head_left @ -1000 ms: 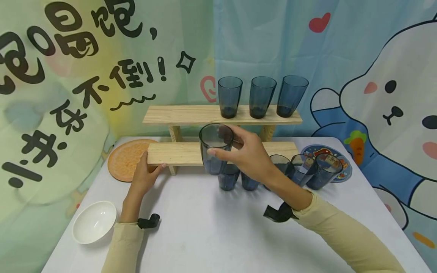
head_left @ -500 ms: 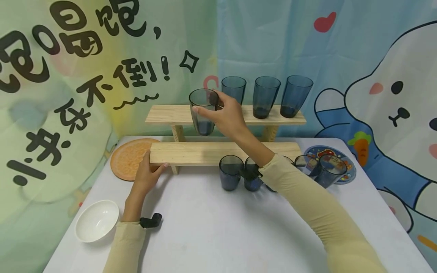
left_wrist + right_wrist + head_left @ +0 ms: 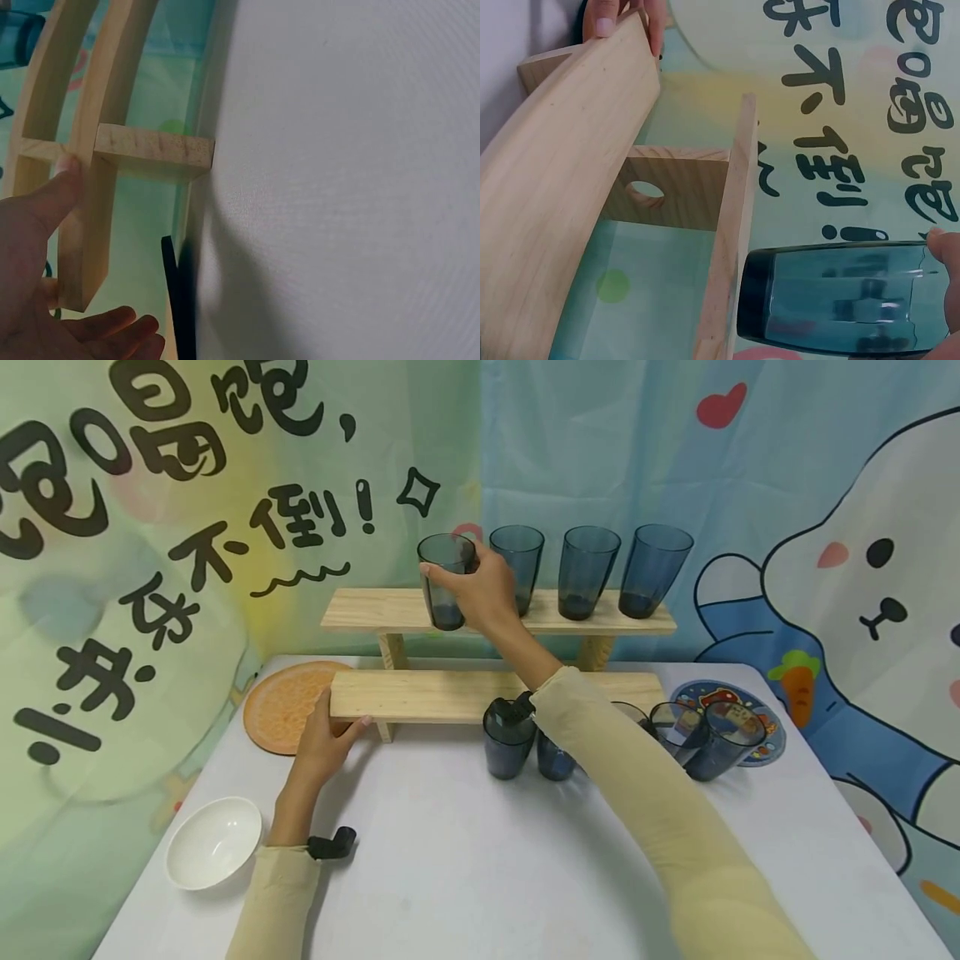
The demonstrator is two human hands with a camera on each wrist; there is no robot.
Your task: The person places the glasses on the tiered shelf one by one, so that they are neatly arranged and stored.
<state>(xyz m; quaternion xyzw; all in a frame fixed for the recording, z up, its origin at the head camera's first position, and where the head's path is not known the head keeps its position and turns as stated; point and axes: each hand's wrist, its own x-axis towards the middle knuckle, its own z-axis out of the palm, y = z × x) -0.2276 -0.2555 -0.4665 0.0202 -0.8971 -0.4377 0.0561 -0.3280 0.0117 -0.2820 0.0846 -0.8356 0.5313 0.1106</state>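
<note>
My right hand (image 3: 483, 589) grips a blue-tinted glass tumbler (image 3: 442, 581) near its rim, thumb in front. The tumbler is upright, its base right at the top board of a two-tier wooden shelf (image 3: 363, 610). In the right wrist view the tumbler's thick base (image 3: 756, 294) overlaps the edge of that board. To its right, several similar tumblers (image 3: 588, 572) stand in a row on the upper tier. My left hand (image 3: 321, 747) holds the left end of the lower board (image 3: 412, 696), its thumb on the board's edge (image 3: 69, 169) in the left wrist view.
More tumblers (image 3: 510, 752) stand on the white table (image 3: 420, 860) before the lower tier, partly behind my right sleeve. A white bowl (image 3: 213, 843) is at the left, an orange round mat (image 3: 281, 710) behind it. A patterned round mat (image 3: 768, 747) lies at the right.
My right hand has lifted the tumbler from in front of the lower board up to the upper tier, left of the row there. My left hand has stayed on the lower board.
</note>
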